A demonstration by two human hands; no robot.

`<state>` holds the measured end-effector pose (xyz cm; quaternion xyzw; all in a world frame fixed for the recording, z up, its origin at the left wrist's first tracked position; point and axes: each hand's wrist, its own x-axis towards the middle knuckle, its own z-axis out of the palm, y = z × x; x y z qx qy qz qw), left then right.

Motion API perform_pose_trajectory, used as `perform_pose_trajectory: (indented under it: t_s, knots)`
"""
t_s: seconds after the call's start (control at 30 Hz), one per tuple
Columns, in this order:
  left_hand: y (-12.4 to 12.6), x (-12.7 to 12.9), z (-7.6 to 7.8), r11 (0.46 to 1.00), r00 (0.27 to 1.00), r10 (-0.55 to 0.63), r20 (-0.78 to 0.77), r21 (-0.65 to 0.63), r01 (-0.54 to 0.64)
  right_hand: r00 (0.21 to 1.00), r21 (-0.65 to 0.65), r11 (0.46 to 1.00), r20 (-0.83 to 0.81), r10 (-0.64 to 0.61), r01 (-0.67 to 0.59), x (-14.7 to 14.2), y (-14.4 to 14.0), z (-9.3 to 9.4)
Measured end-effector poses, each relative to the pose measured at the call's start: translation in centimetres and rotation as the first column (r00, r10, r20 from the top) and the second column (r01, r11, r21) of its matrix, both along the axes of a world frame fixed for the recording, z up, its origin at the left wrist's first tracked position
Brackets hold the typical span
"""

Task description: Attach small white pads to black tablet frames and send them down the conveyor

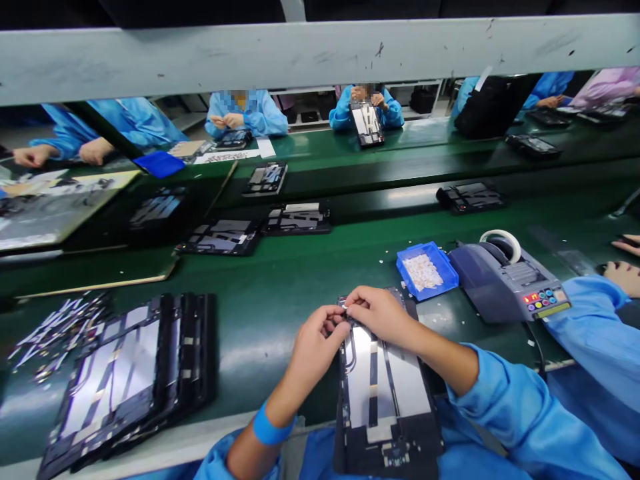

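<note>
Both hands, left hand (317, 337) and right hand (377, 313), pinch a small part at the panel's (385, 393) twelve o'clock edge; seating it appears underway, needing steady pressure.

At the lower centre of the frame a panel (385, 393) lies lengthwise on the desk (280, 293), its near end hanging over the desk's front edge. Both hands meet at its far end: the left hand (315, 347) just left of the right hand (380, 313). At lower left sits a stack of panels (135, 373), with loose strips (55, 327) further left. Right of the hands stands a small tray (427, 269), and right of that, touching it, a tape dispenser (505, 280). Behind these, toward the upper frame, more panels (260, 230) lie on the belt, with seated workers (245, 113) beyond them.
</note>
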<state>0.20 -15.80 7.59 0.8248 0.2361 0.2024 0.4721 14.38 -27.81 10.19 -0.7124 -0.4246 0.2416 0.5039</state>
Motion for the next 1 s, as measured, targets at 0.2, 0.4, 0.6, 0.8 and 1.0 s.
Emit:
perform_pose_trajectory:
  t_s: [0.2, 0.4, 0.6, 0.8, 1.0]
  knots:
    - [-0.3, 0.4, 0.3, 0.986, 0.996, 0.074, 0.051, -0.15, -0.066, 0.905, 0.003, 0.999, 0.424, -0.044, 0.047, -1.5, -0.6, -1.1]
    - [-0.9, -0.3, 0.1, 0.981, 0.997, 0.068, 0.044, -0.183, -0.058, 0.796, -0.05, 0.997, 0.606, -0.011, 0.052, -2.3, -1.4, -1.8]
    - [-1.5, -1.0, 0.0, 0.986, 0.993, 0.043, 0.108, 0.157, -0.06, 0.849, -0.127, 0.984, 0.526, -0.041, 0.127, -2.7, -0.7, -1.1]
    - [-1.3, -0.5, -0.3, 0.996, 0.997, 0.061, 0.045, -0.067, -0.058, 0.804, -0.134, 0.944, 0.568, -0.176, 0.302, 0.7, -2.7, -0.3]
    - [-0.3, 0.5, -0.9, 0.905, 0.988, 0.105, 0.113, -0.424, -0.048, 0.528, -0.231, 0.679, 0.806, -0.267, 0.697, 7.7, -8.3, 1.1]
